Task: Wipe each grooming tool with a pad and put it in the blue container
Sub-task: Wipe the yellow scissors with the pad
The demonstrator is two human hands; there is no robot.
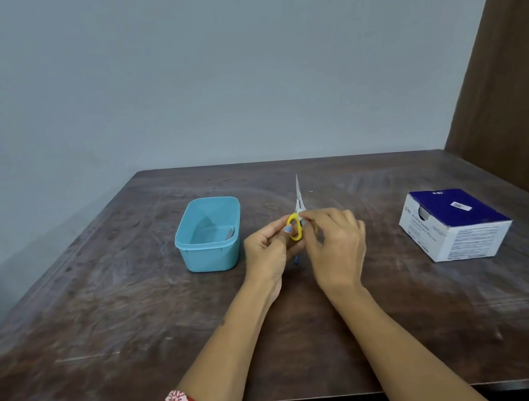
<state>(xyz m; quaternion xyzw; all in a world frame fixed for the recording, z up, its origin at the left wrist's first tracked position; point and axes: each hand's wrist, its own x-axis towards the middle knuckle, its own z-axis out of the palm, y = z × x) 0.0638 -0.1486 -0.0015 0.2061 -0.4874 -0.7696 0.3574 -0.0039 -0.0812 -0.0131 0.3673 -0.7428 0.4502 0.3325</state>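
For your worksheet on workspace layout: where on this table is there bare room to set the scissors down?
Bare wood lies between the hands and the box of swabs, left of the blue container, and along the near edge of the table. It is crowded where the left hand and right hand hold the scissors.

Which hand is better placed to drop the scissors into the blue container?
Left, probably. The left hand already grips the scissors by the yellow handle and is nearer the blue container; the right hand is on the far side.
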